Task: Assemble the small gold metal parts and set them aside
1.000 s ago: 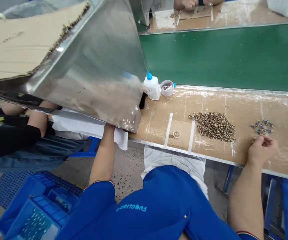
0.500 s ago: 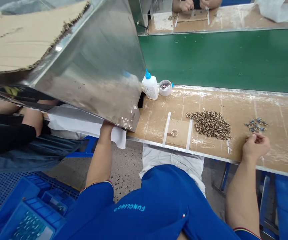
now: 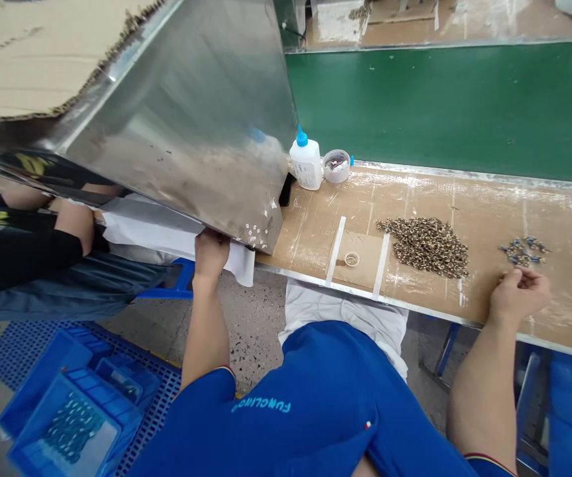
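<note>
The person's left hand [image 3: 210,255] was raised at the lower edge of a large tilted stainless steel hopper [image 3: 181,132], beside a white cloth [image 3: 239,264]. Its fingers [image 3: 211,242] were bent up against the steel, though I could not tell whether they gripped it. The right hand [image 3: 519,295] lay over the near edge of the cardboard-covered tabletop [image 3: 564,298], with its fingers [image 3: 527,279] loosely curled; whether they pinched anything small was impossible to tell.

Just beyond those fingers sat a small pile of blue and metal parts [image 3: 523,250], and to its left, well apart, a much larger heap of speckled brown-and-gold parts [image 3: 428,246]. Left of the heap, two white tape strips [image 3: 335,252] framed a cardboard patch [image 3: 358,260] holding a small ring [image 3: 351,259]. Along the far edge of the tabletop, near the hopper's corner, stood a white glue bottle with a blue nozzle [image 3: 306,160], just beside a round tub [image 3: 336,165].

Beyond that edge ran a green belt [image 3: 445,106]. On the floor at lower left, a blue plastic crate [image 3: 62,417] held small parts [image 3: 73,425] and rested on a blue mat [image 3: 18,351]. A co-worker's black sleeve [image 3: 18,262] showed at the left edge, beyond the hopper. The person's blue shirt [image 3: 286,411] filled the bottom of the view.
</note>
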`<state>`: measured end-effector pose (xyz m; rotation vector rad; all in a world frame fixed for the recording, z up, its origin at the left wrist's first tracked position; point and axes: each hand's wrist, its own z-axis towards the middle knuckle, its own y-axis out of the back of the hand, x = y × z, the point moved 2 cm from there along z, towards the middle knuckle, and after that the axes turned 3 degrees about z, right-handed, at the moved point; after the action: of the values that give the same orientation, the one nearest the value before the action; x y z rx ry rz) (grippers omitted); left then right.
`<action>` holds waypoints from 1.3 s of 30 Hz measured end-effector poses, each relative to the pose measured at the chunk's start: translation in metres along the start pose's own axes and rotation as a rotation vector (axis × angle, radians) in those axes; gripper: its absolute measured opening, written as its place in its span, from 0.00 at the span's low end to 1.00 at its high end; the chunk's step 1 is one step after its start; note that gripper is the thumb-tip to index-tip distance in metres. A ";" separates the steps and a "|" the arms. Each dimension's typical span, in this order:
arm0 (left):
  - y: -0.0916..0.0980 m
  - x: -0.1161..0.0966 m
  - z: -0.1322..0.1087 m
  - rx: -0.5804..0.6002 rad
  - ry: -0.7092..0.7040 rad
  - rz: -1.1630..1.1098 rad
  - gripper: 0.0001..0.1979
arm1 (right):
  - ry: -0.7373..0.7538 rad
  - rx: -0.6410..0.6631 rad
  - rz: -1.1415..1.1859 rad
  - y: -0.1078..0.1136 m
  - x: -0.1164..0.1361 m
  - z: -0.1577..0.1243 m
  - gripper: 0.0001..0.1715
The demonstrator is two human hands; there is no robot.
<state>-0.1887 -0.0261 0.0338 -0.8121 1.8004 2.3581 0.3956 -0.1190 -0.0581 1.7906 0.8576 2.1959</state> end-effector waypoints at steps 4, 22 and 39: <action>0.026 0.017 -0.059 -0.133 0.100 -0.219 0.04 | 0.031 -0.001 0.018 -0.003 -0.010 0.005 0.11; -0.153 -0.077 -0.108 1.112 0.121 -1.095 0.24 | 0.025 -0.047 0.151 -0.001 -0.011 0.002 0.16; -0.157 -0.087 -0.120 0.908 -0.120 -1.022 0.17 | 0.193 0.009 0.360 -0.011 -0.005 -0.058 0.08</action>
<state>-0.0136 -0.0639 -0.0862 -1.0118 1.5456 0.8275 0.3405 -0.1309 -0.0748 1.8839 0.6166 2.6247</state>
